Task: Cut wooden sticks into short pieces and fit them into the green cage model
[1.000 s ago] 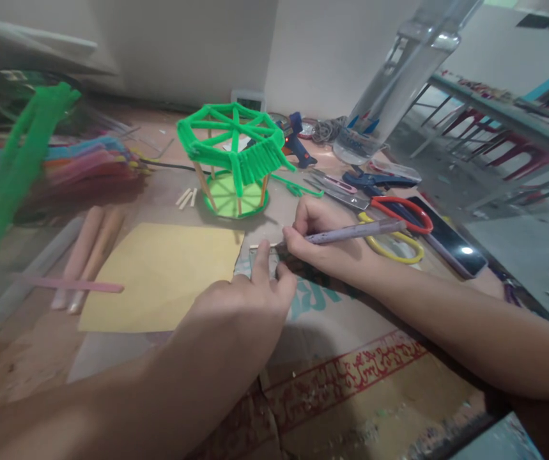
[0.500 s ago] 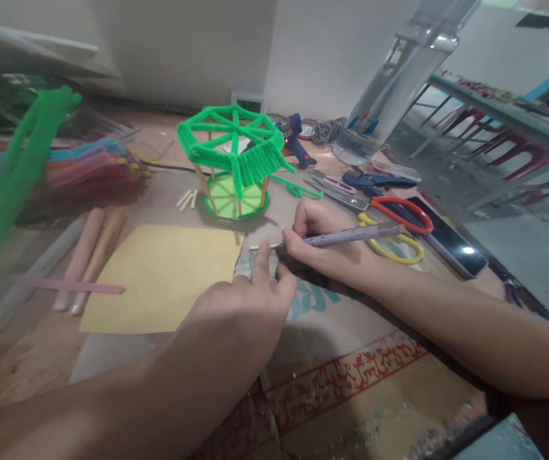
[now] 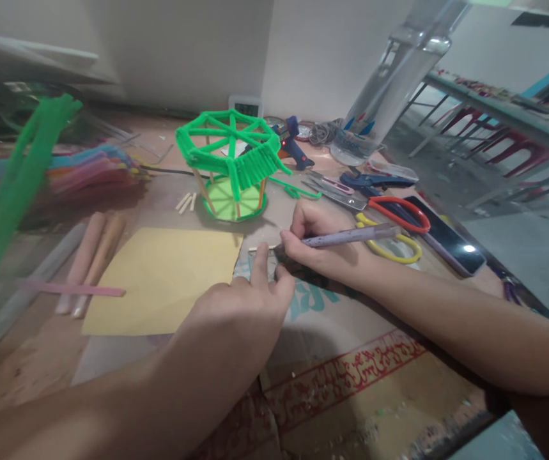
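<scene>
Worktop [image 3: 10, 377]: covered partly by printed cardboard [image 3: 322, 335], perhaps against scratches.
Yellow sheet [image 3: 169, 281]: flat, smooth, left of both hands.
Green frame [image 3: 232, 135]: upright at far middle, fuzzy, many-sided, on thin posts.
Left hand [image 3: 243, 297]: half open, forefinger pressing the stick, likely for steadiness.
Right hand [image 3: 315, 239]: closed around a slim purple pen [image 3: 346, 237], low for control.
Stick [image 3: 254, 249]: pale, straight, near side of frame.
</scene>
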`<action>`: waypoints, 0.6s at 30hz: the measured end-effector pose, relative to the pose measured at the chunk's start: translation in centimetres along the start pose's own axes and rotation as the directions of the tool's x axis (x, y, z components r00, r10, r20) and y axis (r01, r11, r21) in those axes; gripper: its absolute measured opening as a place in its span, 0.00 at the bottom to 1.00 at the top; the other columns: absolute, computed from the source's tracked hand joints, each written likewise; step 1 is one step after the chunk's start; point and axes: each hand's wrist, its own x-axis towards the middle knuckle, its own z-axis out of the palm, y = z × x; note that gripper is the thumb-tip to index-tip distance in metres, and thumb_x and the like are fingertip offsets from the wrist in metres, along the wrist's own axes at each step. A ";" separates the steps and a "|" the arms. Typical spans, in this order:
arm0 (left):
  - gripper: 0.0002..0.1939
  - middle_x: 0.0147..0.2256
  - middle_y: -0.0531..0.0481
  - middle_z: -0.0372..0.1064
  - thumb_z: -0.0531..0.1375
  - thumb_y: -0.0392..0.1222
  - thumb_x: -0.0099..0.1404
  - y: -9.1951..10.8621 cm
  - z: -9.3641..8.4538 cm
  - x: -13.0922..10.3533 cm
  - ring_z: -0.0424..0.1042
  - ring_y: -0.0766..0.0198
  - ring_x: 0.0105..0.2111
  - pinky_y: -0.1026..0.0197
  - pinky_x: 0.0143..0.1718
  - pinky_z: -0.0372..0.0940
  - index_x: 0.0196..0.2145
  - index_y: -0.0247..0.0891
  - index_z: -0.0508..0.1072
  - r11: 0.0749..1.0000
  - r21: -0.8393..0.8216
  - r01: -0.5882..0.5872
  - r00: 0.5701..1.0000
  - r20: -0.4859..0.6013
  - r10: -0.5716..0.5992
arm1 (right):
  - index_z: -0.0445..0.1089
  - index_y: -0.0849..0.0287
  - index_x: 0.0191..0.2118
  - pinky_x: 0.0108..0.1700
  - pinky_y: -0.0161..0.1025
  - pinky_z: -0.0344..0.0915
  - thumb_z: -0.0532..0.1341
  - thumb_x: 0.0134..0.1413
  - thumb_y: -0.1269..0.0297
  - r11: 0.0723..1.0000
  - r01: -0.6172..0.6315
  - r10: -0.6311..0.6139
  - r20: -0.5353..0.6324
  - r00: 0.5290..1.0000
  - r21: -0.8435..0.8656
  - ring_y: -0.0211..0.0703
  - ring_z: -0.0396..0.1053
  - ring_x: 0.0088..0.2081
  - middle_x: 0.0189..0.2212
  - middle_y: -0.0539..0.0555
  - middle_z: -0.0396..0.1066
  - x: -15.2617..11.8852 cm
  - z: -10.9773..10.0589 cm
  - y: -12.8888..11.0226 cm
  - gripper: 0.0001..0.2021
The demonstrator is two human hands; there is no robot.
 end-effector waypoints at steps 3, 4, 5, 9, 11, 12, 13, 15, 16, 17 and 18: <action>0.24 0.63 0.29 0.60 0.49 0.28 0.66 0.0 0.0 0.0 0.75 0.58 0.20 0.59 0.15 0.60 0.57 0.35 0.70 0.985 0.167 -0.043 0.999 0.011 0.041 | 0.55 0.54 0.25 0.24 0.38 0.50 0.61 0.55 0.63 1.000 -0.020 0.020 0.022 1.000 -0.009 0.37 0.55 0.22 0.20 0.46 0.60 0.0 0.0 -0.1 0.13; 0.24 0.63 0.29 0.60 0.49 0.28 0.65 0.0 -0.1 0.0 0.75 0.58 0.21 0.59 0.15 0.60 0.57 0.35 0.70 0.979 0.195 -0.052 0.999 0.013 0.050 | 0.55 0.54 0.25 0.24 0.38 0.49 0.61 0.56 0.63 0.999 -0.030 0.030 0.028 0.999 -0.016 0.37 0.56 0.22 0.20 0.46 0.60 0.0 0.1 -0.1 0.13; 0.25 0.63 0.29 0.60 0.49 0.28 0.65 0.0 -0.1 0.0 0.75 0.58 0.21 0.59 0.15 0.60 0.57 0.35 0.70 0.975 0.216 -0.057 0.998 0.013 0.055 | 0.55 0.54 0.25 0.24 0.38 0.49 0.61 0.56 0.63 0.999 -0.038 0.039 0.029 0.999 -0.025 0.37 0.56 0.22 0.20 0.46 0.60 -0.1 0.1 -0.1 0.13; 0.26 0.62 0.28 0.62 0.50 0.27 0.64 0.1 -0.1 0.1 0.76 0.58 0.21 0.60 0.16 0.61 0.58 0.35 0.69 0.952 0.298 -0.075 0.997 0.007 0.076 | 0.55 0.54 0.25 0.25 0.38 0.51 0.61 0.55 0.63 0.999 -0.021 0.021 0.020 1.000 -0.034 0.37 0.56 0.22 0.21 0.46 0.61 -0.1 0.1 -0.2 0.14; 0.26 0.61 0.28 0.63 0.50 0.27 0.63 0.2 -0.2 0.1 0.75 0.59 0.20 0.60 0.15 0.60 0.57 0.34 0.69 0.943 0.324 -0.081 0.996 -0.004 0.087 | 0.55 0.54 0.25 0.26 0.38 0.52 0.61 0.56 0.64 0.999 -0.012 0.013 0.020 1.000 -0.035 0.36 0.56 0.22 0.21 0.46 0.61 -0.1 0.0 -0.2 0.14; 0.26 0.61 0.28 0.63 0.50 0.27 0.63 0.2 -0.2 0.1 0.75 0.59 0.20 0.60 0.15 0.60 0.57 0.34 0.69 0.939 0.333 -0.081 0.996 -0.008 0.089 | 0.55 0.54 0.25 0.26 0.37 0.52 0.61 0.56 0.64 0.999 -0.012 0.013 0.021 1.000 -0.042 0.36 0.56 0.22 0.21 0.46 0.61 -0.1 0.0 -0.3 0.13; 0.26 0.61 0.28 0.63 0.50 0.26 0.63 0.2 -0.3 0.1 0.75 0.59 0.20 0.60 0.15 0.60 0.57 0.34 0.69 0.937 0.340 -0.078 0.996 -0.015 0.088 | 0.55 0.54 0.25 0.26 0.37 0.51 0.61 0.56 0.63 0.999 -0.016 0.017 0.022 1.000 -0.051 0.36 0.56 0.22 0.21 0.46 0.61 -0.1 0.0 -0.3 0.13; 0.26 0.61 0.28 0.63 0.50 0.26 0.62 0.2 -0.3 0.1 0.75 0.59 0.20 0.60 0.15 0.59 0.57 0.34 0.69 0.940 0.333 -0.069 0.996 -0.027 0.082 | 0.56 0.55 0.26 0.25 0.36 0.51 0.61 0.56 0.63 0.997 -0.035 0.037 0.028 0.999 -0.061 0.35 0.56 0.22 0.20 0.45 0.61 -0.1 -0.1 -0.4 0.13; 0.26 0.61 0.28 0.63 0.50 0.25 0.62 0.2 -0.3 0.0 0.75 0.59 0.20 0.60 0.15 0.59 0.57 0.34 0.69 0.950 0.305 -0.060 0.997 -0.029 0.072 | 0.56 0.55 0.26 0.24 0.36 0.50 0.61 0.56 0.62 0.997 -0.044 0.046 0.030 0.999 -0.055 0.35 0.56 0.22 0.20 0.45 0.61 -0.1 -0.1 -0.4 0.13; 0.27 0.62 0.29 0.62 0.50 0.25 0.62 0.1 -0.2 0.0 0.75 0.59 0.21 0.60 0.15 0.58 0.57 0.35 0.69 0.970 0.241 -0.040 0.998 -0.033 0.050 | 0.55 0.54 0.26 0.24 0.36 0.50 0.61 0.55 0.62 0.998 -0.046 0.047 0.029 0.998 -0.039 0.35 0.56 0.22 0.20 0.45 0.60 -0.1 -0.1 -0.4 0.13; 0.27 0.62 0.30 0.62 0.50 0.25 0.62 0.1 -0.2 -0.1 0.75 0.59 0.21 0.60 0.16 0.59 0.57 0.35 0.69 0.988 0.152 -0.014 0.999 -0.035 0.019 | 0.55 0.54 0.26 0.23 0.35 0.49 0.61 0.55 0.62 0.999 -0.040 0.040 0.023 0.999 -0.011 0.35 0.55 0.21 0.19 0.45 0.59 -0.1 -0.2 -0.4 0.13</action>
